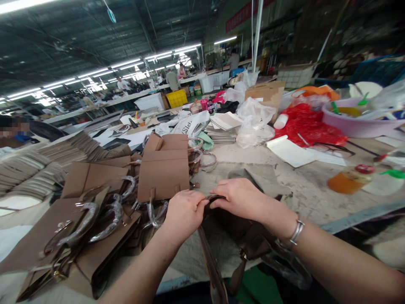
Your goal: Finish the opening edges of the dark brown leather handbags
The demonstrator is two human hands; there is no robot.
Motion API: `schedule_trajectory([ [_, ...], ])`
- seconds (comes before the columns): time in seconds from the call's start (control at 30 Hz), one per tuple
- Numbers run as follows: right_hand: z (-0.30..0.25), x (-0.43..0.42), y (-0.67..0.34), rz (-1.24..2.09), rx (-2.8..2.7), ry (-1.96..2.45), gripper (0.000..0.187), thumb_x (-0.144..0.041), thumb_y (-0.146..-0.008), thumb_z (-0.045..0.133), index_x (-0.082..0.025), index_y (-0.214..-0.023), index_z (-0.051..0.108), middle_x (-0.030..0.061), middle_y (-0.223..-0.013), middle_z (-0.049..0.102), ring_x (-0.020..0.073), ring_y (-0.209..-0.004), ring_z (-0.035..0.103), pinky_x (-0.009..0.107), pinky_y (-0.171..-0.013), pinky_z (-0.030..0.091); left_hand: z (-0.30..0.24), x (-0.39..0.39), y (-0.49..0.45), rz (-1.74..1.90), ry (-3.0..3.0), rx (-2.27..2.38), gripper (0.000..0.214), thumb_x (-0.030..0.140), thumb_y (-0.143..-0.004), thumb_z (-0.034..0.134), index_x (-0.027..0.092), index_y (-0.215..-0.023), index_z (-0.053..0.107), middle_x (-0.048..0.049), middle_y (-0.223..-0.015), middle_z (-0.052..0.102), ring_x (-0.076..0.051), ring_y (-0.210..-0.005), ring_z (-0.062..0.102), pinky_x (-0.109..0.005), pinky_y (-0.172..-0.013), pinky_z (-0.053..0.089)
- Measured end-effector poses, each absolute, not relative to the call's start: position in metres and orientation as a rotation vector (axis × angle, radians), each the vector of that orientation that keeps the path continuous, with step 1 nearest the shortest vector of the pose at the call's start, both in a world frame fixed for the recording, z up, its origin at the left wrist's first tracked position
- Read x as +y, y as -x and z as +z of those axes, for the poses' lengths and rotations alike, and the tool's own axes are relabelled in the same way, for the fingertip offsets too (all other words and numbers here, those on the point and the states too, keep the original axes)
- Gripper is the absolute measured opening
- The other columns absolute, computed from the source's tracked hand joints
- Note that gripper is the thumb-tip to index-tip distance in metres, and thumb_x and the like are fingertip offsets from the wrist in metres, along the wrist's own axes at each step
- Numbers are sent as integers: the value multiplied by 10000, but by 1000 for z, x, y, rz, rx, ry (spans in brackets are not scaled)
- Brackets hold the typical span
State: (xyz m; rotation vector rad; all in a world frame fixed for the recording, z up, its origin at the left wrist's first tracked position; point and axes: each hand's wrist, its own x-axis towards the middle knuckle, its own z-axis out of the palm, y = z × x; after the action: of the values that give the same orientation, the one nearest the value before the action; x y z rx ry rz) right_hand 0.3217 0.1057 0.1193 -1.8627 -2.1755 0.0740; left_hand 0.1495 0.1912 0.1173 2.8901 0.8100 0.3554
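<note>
My left hand [186, 211] and my right hand [240, 196] meet at the upper edge of a dark brown handbag [249, 236] near the front of the table. Fingers and thumbs of both hands pinch that edge, close together. The handbag hangs partly over the table edge, and its plastic-wrapped handle [289, 264] dangles below my right forearm. Just left of my left hand lies a brown handbag panel [163, 169] with a wrapped handle. More brown handbags [104, 236] with wrapped handles are heaped farther left.
Stacked grey-brown pieces [72, 150] stand at the far left, near a person partly in view. To the right are a jar of amber liquid [349, 180], a red plastic bag [303, 124], a pink basin [357, 120] and a white notepad [289, 152]. Clear plastic bags [255, 122] lie behind.
</note>
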Motion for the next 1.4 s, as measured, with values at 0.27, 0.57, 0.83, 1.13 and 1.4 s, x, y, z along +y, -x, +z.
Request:
schedule_trajectory([
  [0.27,125,108,-314,43,-2198,1852,233,-225,-906,458,-196,-803,665,23,-804,647,141,-737,587,248,-610,334,129,193,-140,133,-2729,836,140,362,-766,670,252,-852,674,14,-829,703,-175,-768,636,-253,-667,429],
  [0.57,124,110,-313,-67,-2215,1847,202,-203,-871,454,-172,-757,618,35,-790,637,160,-731,579,272,-621,336,135,189,-134,-28,-2812,1139,265,412,-844,546,224,-696,661,-20,-718,698,-204,-696,639,-263,-579,341],
  [0.83,121,110,-313,-76,-2189,1846,213,-222,-884,452,-178,-765,623,28,-802,636,156,-733,572,272,-611,330,123,188,-133,80,-2821,1108,316,346,-890,478,196,-673,652,-30,-728,705,-177,-693,634,-255,-595,325],
  [1.13,116,109,-318,-49,-2097,1836,241,-378,-935,463,-223,-979,642,18,-914,647,163,-801,592,265,-628,362,120,188,-138,109,-2831,1137,279,311,-872,500,182,-658,625,-26,-727,682,-162,-713,598,-258,-601,291],
  [1.4,128,116,-307,-21,-2252,1789,207,-217,-885,483,-187,-747,634,28,-790,621,159,-728,558,273,-597,328,122,188,-137,93,-2764,1115,321,341,-875,479,176,-641,625,-28,-692,663,-160,-680,575,-254,-597,290],
])
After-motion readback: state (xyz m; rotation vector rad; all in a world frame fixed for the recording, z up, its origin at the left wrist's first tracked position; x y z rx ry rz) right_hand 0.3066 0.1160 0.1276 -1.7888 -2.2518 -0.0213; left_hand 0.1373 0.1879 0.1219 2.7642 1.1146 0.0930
